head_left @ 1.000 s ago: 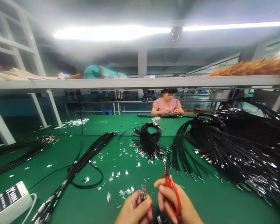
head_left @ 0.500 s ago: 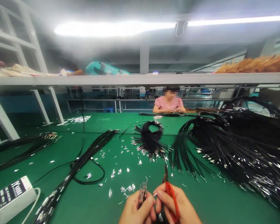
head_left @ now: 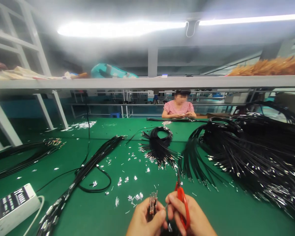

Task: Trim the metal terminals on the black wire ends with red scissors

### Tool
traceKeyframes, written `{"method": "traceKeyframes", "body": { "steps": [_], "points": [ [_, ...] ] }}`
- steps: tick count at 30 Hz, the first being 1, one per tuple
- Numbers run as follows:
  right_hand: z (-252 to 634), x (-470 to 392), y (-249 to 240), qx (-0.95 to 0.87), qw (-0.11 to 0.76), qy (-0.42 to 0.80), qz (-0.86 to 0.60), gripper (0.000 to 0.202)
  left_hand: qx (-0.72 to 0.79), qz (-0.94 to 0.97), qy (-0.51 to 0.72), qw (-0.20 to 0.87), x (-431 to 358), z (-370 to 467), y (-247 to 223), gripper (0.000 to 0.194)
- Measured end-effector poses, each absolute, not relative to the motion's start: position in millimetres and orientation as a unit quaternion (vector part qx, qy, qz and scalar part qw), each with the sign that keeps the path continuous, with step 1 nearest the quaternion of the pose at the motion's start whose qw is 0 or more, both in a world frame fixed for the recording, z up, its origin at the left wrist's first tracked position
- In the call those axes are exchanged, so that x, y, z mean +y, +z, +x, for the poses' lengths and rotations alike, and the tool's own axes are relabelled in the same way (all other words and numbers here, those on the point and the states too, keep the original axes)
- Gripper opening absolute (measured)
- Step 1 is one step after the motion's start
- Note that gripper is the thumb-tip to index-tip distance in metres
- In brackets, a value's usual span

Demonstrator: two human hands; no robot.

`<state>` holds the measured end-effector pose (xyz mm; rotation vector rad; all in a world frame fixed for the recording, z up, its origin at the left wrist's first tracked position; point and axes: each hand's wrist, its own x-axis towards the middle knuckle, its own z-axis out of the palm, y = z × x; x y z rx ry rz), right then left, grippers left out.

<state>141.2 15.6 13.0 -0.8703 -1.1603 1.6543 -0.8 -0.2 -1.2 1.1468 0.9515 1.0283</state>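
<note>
Far left, green tabletop (head_left: 83, 216): white box (head_left: 19, 219) with a black label (head_left: 13, 200); white print on it, one large character resembling a Y, the rest too blurred to read. Behind the box, a loop of black cables (head_left: 39, 148) with coppery ends. Next, a long black cable bundle (head_left: 88, 168) lies diagonally, silvery pieces along its near end; turquoise item (head_left: 108, 70) on the shelf (head_left: 137, 83) above. Silvery scraps (head_left: 130, 198) scattered towards the centre. Left hand (head_left: 147, 218), near edge: fingers closed around a cluster of wires (head_left: 153, 204), bare metal tips upright above the grip. Beyond it, a coiled cable hank (head_left: 159, 147) with ends fanned out. A thin tip shows between the two hands; cannot tell whether the right fingertips pinch it. Across the table, a person in a pink top (head_left: 179, 108), hands together. Right hand (head_left: 186, 209): fingers curled round red-handled scissors (head_left: 186, 204), blades pointing away, just beside the left hand. Far right, a large heap of black cables (head_left: 255, 154), silvery ends towards the near side.
</note>
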Motion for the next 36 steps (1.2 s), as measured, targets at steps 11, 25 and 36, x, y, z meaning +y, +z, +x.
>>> {"method": "traceKeyframes", "body": {
  "steps": [11,25,36],
  "points": [
    [140.3,13.0,10.4,-0.502,0.424,0.658,-0.368,0.028,0.435,0.486,0.461,0.602,0.5,0.9,-3.4,0.036],
    [137.7,13.0,9.9,-0.506,0.402,0.654,-0.392,0.032,0.576,0.566,0.473,0.353,-7.2,1.5,1.9,0.019],
    [141.7,14.4,11.1,-0.550,0.409,0.621,-0.380,0.030,0.489,0.560,0.440,0.504,-2.8,0.6,0.7,0.031]
  ]
}}
